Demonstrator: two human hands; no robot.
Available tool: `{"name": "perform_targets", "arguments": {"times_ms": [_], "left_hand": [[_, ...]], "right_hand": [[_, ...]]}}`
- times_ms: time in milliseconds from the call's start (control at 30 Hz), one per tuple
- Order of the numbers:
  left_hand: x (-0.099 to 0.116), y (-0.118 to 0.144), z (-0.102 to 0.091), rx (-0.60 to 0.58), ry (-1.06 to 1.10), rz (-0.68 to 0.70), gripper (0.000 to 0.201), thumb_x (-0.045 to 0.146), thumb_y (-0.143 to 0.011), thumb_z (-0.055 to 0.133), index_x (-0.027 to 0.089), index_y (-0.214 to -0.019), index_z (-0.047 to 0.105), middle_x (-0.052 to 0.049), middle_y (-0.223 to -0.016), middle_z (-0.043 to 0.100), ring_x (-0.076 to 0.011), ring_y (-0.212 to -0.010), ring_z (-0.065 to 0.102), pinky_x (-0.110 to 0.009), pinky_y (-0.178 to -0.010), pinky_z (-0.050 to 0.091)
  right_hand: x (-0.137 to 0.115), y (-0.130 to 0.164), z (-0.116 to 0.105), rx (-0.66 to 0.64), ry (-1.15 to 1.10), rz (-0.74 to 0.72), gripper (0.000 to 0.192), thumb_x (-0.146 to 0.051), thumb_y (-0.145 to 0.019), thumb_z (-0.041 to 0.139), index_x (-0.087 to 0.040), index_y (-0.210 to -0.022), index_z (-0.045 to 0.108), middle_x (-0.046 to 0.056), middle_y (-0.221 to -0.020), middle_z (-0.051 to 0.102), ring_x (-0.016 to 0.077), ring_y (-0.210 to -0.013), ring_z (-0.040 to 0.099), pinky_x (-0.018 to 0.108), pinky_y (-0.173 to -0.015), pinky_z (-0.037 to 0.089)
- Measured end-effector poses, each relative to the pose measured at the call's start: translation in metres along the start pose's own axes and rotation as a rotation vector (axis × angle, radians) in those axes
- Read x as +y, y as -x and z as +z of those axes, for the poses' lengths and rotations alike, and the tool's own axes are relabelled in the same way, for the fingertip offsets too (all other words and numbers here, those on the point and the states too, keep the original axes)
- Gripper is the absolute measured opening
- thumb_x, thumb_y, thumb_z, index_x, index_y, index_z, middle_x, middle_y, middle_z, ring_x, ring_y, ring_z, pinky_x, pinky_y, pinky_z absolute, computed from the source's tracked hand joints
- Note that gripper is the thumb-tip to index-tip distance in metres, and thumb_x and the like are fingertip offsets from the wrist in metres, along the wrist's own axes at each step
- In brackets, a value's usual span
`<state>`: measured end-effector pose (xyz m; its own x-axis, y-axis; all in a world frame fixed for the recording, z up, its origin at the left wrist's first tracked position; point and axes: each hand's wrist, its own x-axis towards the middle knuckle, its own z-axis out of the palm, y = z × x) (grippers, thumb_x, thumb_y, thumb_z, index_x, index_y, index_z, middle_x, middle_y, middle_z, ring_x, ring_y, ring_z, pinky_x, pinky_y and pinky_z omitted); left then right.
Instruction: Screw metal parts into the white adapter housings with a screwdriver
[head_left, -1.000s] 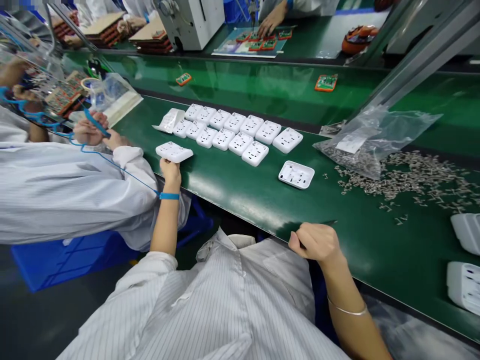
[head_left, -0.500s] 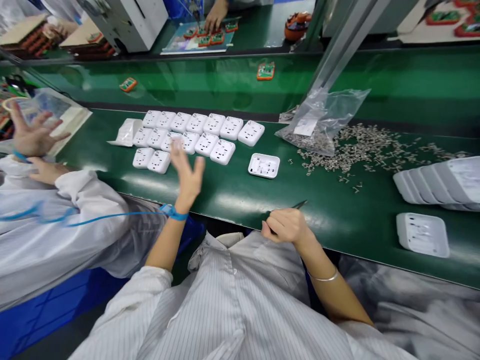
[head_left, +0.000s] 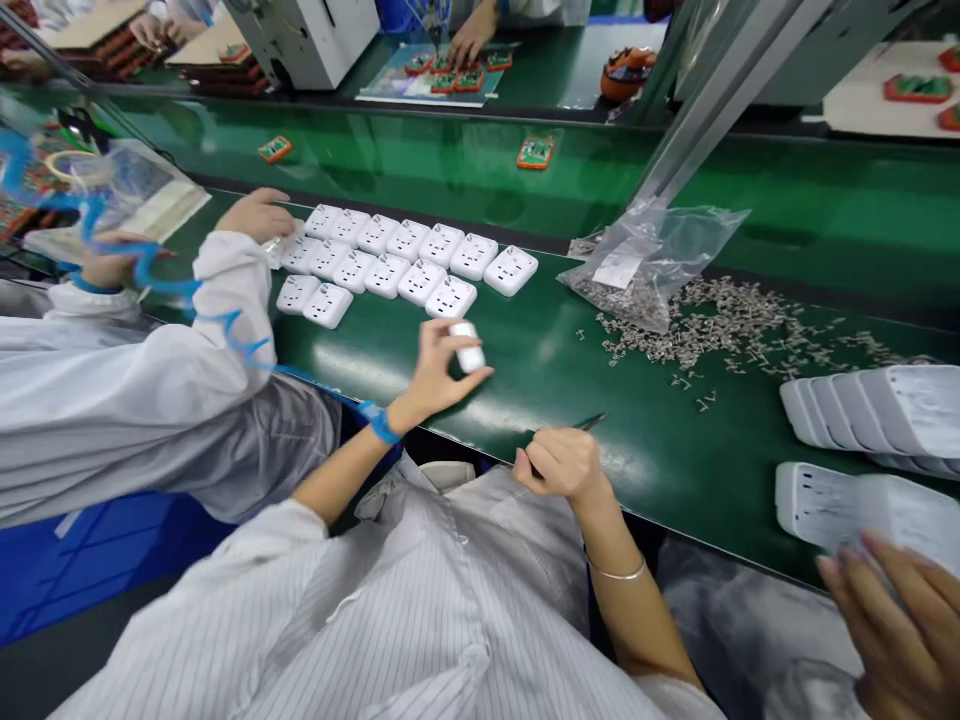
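Note:
My left hand grips a white plastic socket cover between thumb and fingers. The cover is tipped on its edge above the green bench and slightly blurred. Close to the bench edge, my right hand is closed around a pair of dark tweezers, whose tips point up and to the right. Beyond my left hand, several white socket covers lie in rows with their slotted faces up. Small metal contact pieces are heaped on the bench to the right, partly under a clear plastic bag.
Stacked white covers stand at the right, where another person's hand touches lower covers. A co-worker's arm reaches in at left. Circuit boards in orange frames lie on the green strip behind. A metal post slants down near the bag.
My left hand has moved right and down and taken up the lone cover from the bench. My right hand stays nearly still. Another person's hand has appeared at lower right; the left co-worker reaches in.

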<state>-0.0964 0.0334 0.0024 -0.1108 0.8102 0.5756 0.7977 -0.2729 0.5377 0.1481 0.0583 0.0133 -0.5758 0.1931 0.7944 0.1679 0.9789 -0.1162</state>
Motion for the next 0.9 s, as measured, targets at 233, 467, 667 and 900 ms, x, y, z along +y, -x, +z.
{"name": "perform_targets", "arguments": {"times_ms": [233,467,667,900], "left_hand": [[-0.061,0.054,-0.09,0.211,-0.375,-0.62,0.051,0.032,-0.076,0.081,0.018,-0.112,0.049,-0.012,-0.123,0.047,-0.0285,-0.127,0.046,-0.05,-0.117,0.035],[-0.094,0.022,-0.11,0.147,-0.492,-0.571,0.058,0.053,-0.078,0.071,0.017,-0.12,0.054,-0.02,-0.154,0.039,-0.0456,-0.147,0.029,-0.069,-0.123,0.012],[-0.02,-0.006,-0.06,0.126,-0.226,-0.171,0.074,0.041,-0.083,0.065,0.05,-0.148,0.03,0.004,-0.163,0.027,-0.0356,-0.15,0.032,-0.059,-0.128,0.021],[0.135,-0.029,0.103,-0.525,0.27,0.465,0.048,0.033,-0.092,0.061,0.026,-0.139,0.052,-0.013,-0.15,0.048,-0.0358,-0.148,0.039,-0.06,-0.122,0.031]], "right_hand": [[0.0,-0.004,0.006,-0.04,-0.003,-0.041,0.034,-0.011,-0.08,0.056,-0.02,-0.052,0.038,-0.005,-0.047,0.037,0.0094,-0.047,0.03,0.026,-0.046,0.027],[-0.019,-0.005,-0.002,0.091,0.0,-0.142,0.038,-0.018,-0.082,0.056,-0.022,-0.054,0.031,-0.007,-0.049,0.027,0.0088,-0.044,0.026,0.026,-0.042,0.022],[-0.06,0.014,-0.044,0.266,-0.003,-0.141,0.058,-0.05,-0.078,0.069,-0.022,-0.058,0.023,-0.007,-0.056,0.018,0.0077,-0.045,0.023,0.026,-0.041,0.023],[-0.089,0.073,-0.069,-0.094,0.108,0.195,0.063,-0.07,-0.075,0.057,-0.024,-0.054,0.019,-0.01,-0.051,0.002,0.0061,-0.038,0.005,0.029,-0.038,0.015]]}}
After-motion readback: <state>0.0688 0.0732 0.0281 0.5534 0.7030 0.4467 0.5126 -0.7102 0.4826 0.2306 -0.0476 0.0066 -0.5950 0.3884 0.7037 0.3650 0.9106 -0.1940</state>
